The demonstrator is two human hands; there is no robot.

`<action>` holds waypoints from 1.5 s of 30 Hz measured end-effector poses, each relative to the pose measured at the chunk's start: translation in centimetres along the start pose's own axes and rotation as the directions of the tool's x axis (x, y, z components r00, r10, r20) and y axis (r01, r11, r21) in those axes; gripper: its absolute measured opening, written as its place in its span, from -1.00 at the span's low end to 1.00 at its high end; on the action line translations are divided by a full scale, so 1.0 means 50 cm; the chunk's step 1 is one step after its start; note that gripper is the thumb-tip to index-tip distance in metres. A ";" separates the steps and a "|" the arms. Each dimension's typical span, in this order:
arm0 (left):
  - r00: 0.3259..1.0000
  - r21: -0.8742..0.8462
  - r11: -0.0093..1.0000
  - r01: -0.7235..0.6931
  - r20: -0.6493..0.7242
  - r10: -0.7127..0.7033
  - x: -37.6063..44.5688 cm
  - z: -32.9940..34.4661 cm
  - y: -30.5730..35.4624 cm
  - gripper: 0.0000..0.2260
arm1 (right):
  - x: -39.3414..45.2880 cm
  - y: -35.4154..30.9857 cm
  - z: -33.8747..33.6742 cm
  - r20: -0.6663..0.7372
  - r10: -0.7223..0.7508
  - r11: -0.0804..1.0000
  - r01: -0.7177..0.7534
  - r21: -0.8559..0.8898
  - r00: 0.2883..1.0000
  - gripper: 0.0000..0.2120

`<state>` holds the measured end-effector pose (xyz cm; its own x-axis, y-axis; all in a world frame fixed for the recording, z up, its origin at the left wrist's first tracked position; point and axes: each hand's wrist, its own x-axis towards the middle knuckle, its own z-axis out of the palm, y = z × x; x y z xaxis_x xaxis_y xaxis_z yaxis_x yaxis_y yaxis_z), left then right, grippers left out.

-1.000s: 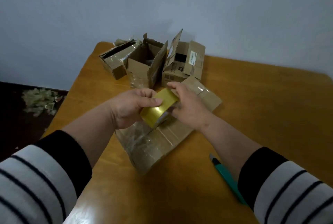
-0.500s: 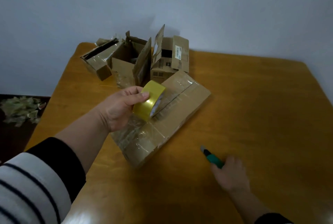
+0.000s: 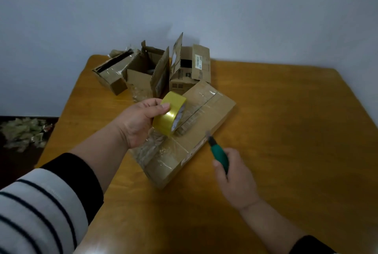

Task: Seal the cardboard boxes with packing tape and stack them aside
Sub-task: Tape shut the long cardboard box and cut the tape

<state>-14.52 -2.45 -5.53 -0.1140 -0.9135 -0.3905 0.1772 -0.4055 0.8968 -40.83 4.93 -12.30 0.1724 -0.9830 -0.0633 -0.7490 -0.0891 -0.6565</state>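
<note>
Yellow tape roll (image 3: 169,116) gripped by left hand (image 3: 136,121), fingers curled round it, roll low on the flat box (image 3: 212,110) at centre of surface (image 3: 286,131), likely keeping the strip taut. Right hand (image 3: 235,180), 5 o'clock of box, holds green knife (image 3: 219,154), blade toward tape, probably for cutting. 3 open boxes (image 3: 190,69) wait at 12 o'clock.
</note>
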 end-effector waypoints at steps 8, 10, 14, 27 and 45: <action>0.999 0.038 0.999 -0.034 -0.018 0.035 -0.017 0.005 0.015 -0.82 | 0.019 -0.190 0.014 0.355 -0.105 0.986 0.143 -0.081 0.929 -0.66; 0.999 0.044 0.998 -0.046 -0.019 0.047 -0.023 0.006 0.016 -0.84 | 0.024 -0.214 0.012 0.404 -0.079 0.990 0.118 -0.072 0.911 -0.65; 0.997 0.030 0.997 -0.065 -0.030 0.065 -0.031 0.007 0.016 -0.85 | 0.029 -0.246 0.018 0.453 -0.045 0.986 0.113 -0.125 0.890 -0.73; 0.997 -0.051 0.996 -0.069 -0.033 0.067 -0.054 -0.023 -0.004 -0.83 | 0.034 -0.284 0.037 0.543 0.153 0.947 0.035 -0.320 0.826 -0.83; 0.998 -0.083 0.995 -0.050 -0.033 0.047 -0.069 -0.028 -0.015 -0.81 | 0.019 -0.290 0.052 0.451 0.158 0.907 0.052 -0.419 0.879 -0.98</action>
<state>-12.89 0.94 -5.16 -0.0736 -0.9323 -0.3542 0.2628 -0.3608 0.8949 -28.14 5.72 -4.77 0.3216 -0.8053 -0.4981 -0.9380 -0.1989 -0.2840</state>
